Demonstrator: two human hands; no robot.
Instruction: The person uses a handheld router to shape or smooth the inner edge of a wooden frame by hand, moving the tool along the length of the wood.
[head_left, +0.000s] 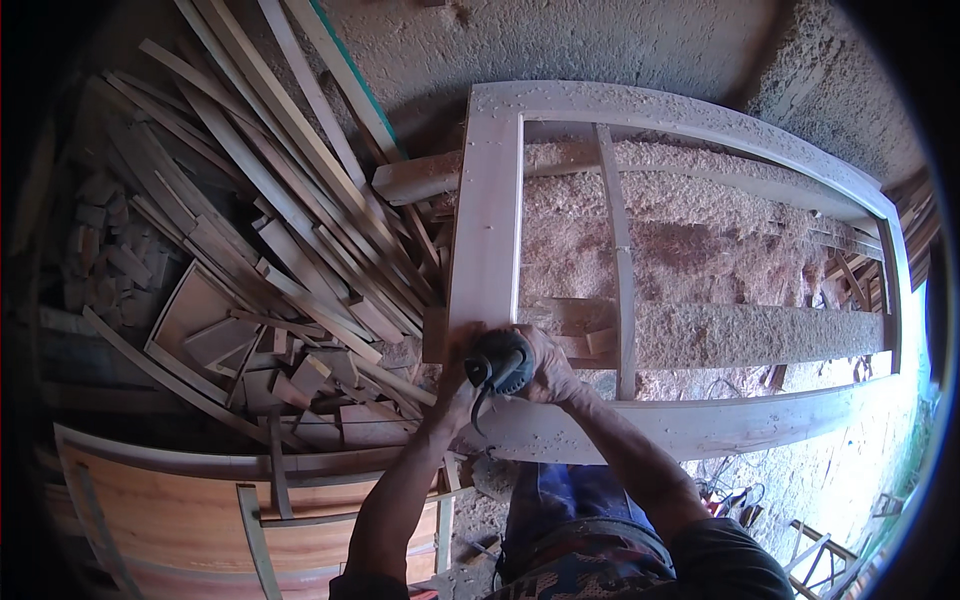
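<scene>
A pale wooden frame (483, 230), dotted with shavings, lies across timber supports, with a crossbar (622, 280) inside it. At its near left corner a dark corded power tool (500, 365) sits on the wood; its exact kind is unclear. My left hand (458, 385) is wrapped round the tool's left side, partly hidden by it. My right hand (545, 370) grips the tool's right side, fingers bent over it. The cord loops down from the tool toward the frame's near edge.
Loose boards (330, 240) and offcuts (305, 390) are heaped on the left. Orange-toned panels (170, 510) lie at lower left. Sawdust-covered beams (760, 335) run beneath the frame. A rough wall or floor (680, 45) is beyond it. Metal bars (820, 550) show at lower right.
</scene>
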